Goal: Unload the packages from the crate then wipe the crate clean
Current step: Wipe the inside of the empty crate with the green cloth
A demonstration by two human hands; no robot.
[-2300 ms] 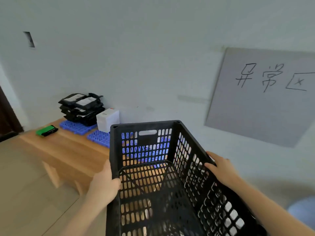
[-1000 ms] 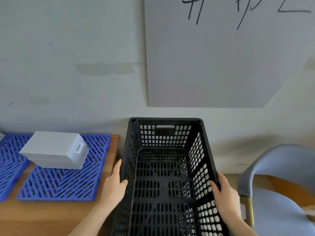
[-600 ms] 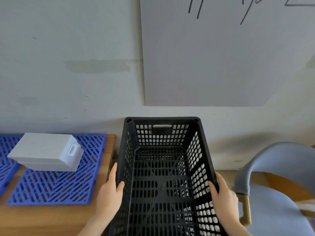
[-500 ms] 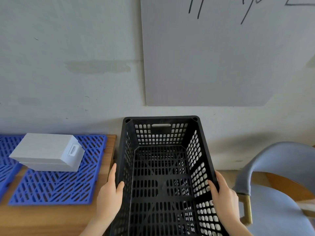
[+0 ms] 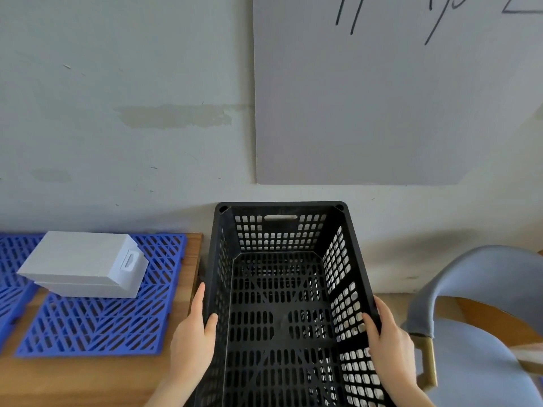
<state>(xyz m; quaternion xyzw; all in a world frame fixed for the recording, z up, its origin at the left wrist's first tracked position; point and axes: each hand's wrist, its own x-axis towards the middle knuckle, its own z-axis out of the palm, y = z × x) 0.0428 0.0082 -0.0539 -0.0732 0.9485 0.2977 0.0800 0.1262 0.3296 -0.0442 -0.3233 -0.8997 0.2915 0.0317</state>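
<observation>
Black plastic crate (image 5: pixel 280 230), empty, is held between left hand (image 5: pixel 191 339) and right hand (image 5: pixel 388 342), each clamping a side rim, thumbs inside; a careless tilt could knock the table (image 5: pixel 88 383) just outside the left grip.

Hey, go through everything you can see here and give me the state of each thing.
Black perforated plastic crate: upright, no packages inside.
Left hand: grips the crate's left wall, thumb inside.
Right hand: grips the crate's right wall.
Blue plastic grid mat: flat on the wooden table.
White rectangular box: closed, lying on the mat.
Grey padded chair: upright, right of the crate.
</observation>
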